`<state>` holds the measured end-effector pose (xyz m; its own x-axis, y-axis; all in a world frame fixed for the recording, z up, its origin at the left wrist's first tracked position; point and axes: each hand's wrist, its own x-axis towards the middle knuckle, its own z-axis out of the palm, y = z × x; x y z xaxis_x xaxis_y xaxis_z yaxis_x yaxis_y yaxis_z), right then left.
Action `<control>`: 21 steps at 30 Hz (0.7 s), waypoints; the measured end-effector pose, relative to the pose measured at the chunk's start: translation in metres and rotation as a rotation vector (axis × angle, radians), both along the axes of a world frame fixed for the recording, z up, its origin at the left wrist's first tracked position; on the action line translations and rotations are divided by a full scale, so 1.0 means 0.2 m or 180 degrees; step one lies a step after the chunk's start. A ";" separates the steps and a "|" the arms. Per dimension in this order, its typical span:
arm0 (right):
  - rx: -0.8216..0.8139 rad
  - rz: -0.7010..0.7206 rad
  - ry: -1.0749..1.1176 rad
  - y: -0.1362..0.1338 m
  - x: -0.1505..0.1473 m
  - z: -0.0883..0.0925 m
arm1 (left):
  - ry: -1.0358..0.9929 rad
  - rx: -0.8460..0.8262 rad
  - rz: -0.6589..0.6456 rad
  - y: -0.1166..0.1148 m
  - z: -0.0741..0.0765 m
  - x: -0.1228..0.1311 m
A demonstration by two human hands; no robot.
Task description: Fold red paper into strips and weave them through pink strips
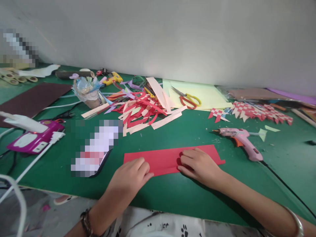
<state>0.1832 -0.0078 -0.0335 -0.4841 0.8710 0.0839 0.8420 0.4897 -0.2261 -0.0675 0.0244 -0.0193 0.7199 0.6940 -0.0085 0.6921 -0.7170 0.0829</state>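
A long folded red paper sheet [163, 159] lies flat on the green table [192, 131] in front of me. My left hand [129, 177] rests on its near left edge, fingers curled together and pressing down on the paper. My right hand [198, 164] lies on the sheet's right part, its fingers bent and pushing against the paper. Neither hand lifts the sheet.
A pink glue gun [240, 141] lies right of the paper, its cable running to the near right. Behind are a heap of red and cream paper strips [145, 112], scissors [187, 98] on yellow paper, woven red-white pieces [259, 112], a cup [89, 93] and a magenta device [34, 138].
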 end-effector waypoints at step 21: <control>0.0425 0.0137 -0.0232 -0.03 -0.07 0.04 | -0.0818 -0.0446 0.0309 -0.04 0.02 -0.13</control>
